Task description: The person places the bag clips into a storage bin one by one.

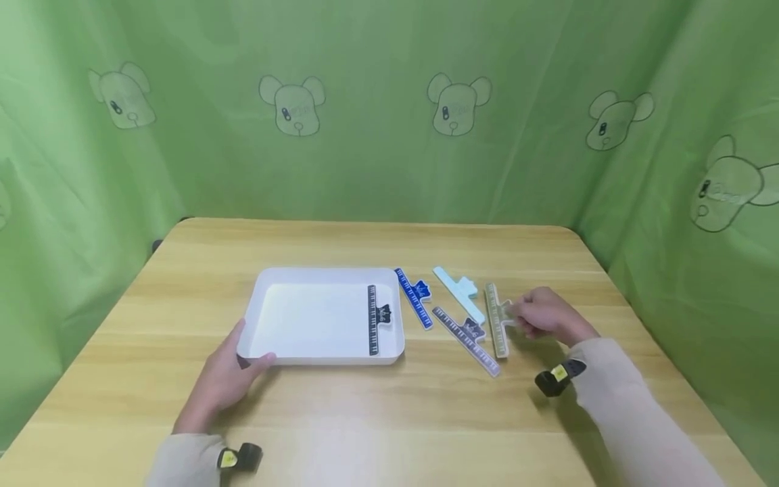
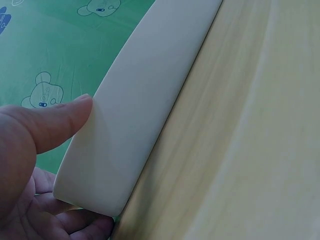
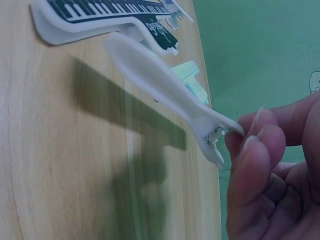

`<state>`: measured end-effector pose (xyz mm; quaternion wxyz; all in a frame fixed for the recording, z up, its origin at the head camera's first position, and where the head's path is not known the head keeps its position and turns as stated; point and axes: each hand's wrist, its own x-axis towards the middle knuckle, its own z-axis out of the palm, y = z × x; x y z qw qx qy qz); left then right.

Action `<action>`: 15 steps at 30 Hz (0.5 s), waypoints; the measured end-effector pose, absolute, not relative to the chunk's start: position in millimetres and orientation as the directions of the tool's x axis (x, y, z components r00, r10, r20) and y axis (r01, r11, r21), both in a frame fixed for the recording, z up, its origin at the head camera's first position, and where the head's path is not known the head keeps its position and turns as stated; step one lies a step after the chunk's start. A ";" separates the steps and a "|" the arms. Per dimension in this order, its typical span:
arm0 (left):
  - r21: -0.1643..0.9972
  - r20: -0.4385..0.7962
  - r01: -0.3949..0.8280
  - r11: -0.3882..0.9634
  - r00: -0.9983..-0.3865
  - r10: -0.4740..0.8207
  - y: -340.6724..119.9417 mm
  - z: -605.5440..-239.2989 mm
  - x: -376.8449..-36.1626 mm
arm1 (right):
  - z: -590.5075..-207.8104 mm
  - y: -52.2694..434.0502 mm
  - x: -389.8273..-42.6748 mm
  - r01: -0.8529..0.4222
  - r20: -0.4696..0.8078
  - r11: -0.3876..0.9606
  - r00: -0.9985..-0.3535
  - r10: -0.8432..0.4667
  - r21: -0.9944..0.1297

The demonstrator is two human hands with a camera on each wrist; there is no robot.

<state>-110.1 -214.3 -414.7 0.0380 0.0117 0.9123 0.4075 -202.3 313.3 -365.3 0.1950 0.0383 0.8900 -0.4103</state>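
Head view shows your left hand (image 1: 228, 379) holding the white tray (image 1: 268, 352) by its near corner so it stays put on the desk (image 1: 389, 412), while your right hand (image 1: 544, 316) pinches the pale green clip (image 1: 498, 325) beside the tray.

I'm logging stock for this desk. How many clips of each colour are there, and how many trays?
Black clip, in the tray: 1
Blue clip: 1
Grey clip: 1
Light blue clip: 1
Olive clip, pinched by the right hand: 1
White tray, held by the left hand: 1
Total: 6
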 end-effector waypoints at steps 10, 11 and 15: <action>0.745 -0.080 -0.034 0.667 -0.996 0.038 -211.3 -414.0 -112.8 | -364.6 311.2 -203.3 0.246 -0.389 0.637 -0.917 -0.092 -0.730; 0.743 -0.088 -0.042 0.668 -0.996 0.035 -211.3 -413.6 -112.8 | -364.8 310.8 -203.7 0.247 -0.389 0.633 -0.916 -0.093 -0.734; 0.740 -0.095 -0.050 0.671 -0.995 0.030 -212.5 -411.1 -112.3 | -363.9 307.8 -204.5 0.253 -0.399 0.621 -0.911 -0.105 -0.742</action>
